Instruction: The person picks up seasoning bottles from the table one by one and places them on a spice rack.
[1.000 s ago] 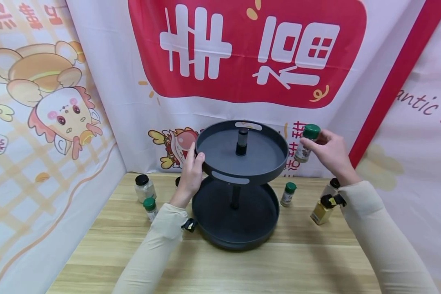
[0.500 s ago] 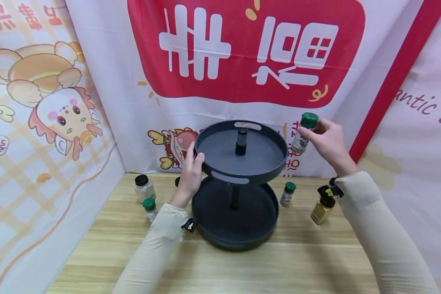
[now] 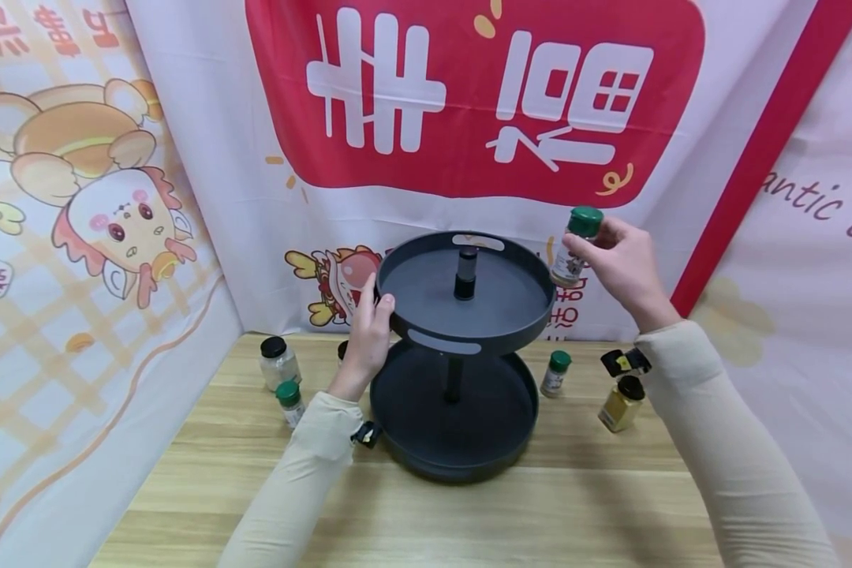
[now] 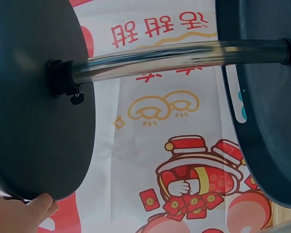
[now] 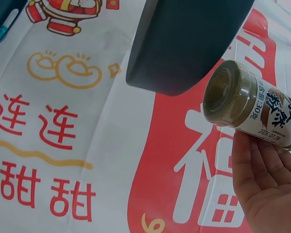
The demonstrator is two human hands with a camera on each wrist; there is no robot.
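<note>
A dark grey two-tier round tray stand (image 3: 461, 323) stands on the wooden table. My left hand (image 3: 371, 335) grips the left rim of its upper tray; the left wrist view shows the thumb (image 4: 41, 204) at that tray's edge. In my right hand (image 3: 625, 264) is a spice jar (image 3: 571, 251) with a green lid and a white label, held by the fingers and thumb. It is slightly tilted, right beside the upper tray's right rim. Brownish powder shows through the jar's base (image 5: 225, 92) in the right wrist view.
Right of the stand are another green-lidded jar (image 3: 555, 375) and a yellow-filled jar with a black lid (image 3: 621, 404). To the left stand a black-lidded clear jar (image 3: 280, 363) and a green-lidded jar (image 3: 290, 402), near my left forearm. A printed cloth (image 3: 206, 158) hangs behind.
My right hand has raised the spice jar and moved it left, closer to the upper tray's rim. The left hand and the stand stay where they were.
</note>
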